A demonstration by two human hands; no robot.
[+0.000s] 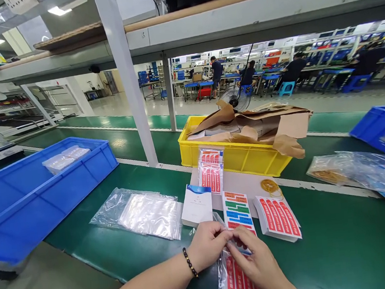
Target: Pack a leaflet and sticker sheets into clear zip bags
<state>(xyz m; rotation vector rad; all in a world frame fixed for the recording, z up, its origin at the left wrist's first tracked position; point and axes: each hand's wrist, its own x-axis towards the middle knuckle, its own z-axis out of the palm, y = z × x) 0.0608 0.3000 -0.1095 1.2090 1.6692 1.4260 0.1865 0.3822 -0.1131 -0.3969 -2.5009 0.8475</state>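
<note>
My left hand (209,245) and my right hand (256,258) meet at the front of the green bench, fingertips pinched together on the top of a clear plastic bag (220,276). Inside the bag shows a red label sheet (241,283) with white lettering, partly covered by my right hand. Just beyond my fingers lies a stack of multicoloured label sheets (236,207). To its left is a stack of white booklets (197,207), to its right a stack of red label sheets (277,217). Flat clear bags (151,214) lie left of the booklets.
A yellow bin (241,160) with torn brown paper (293,125) stands behind; bagged labels (211,172) lean on it. Yellow rubber bands (270,187) lie nearby. Blue bins (77,187) (382,130) flank the bench. A white post (130,78) rises behind. People sit farther off.
</note>
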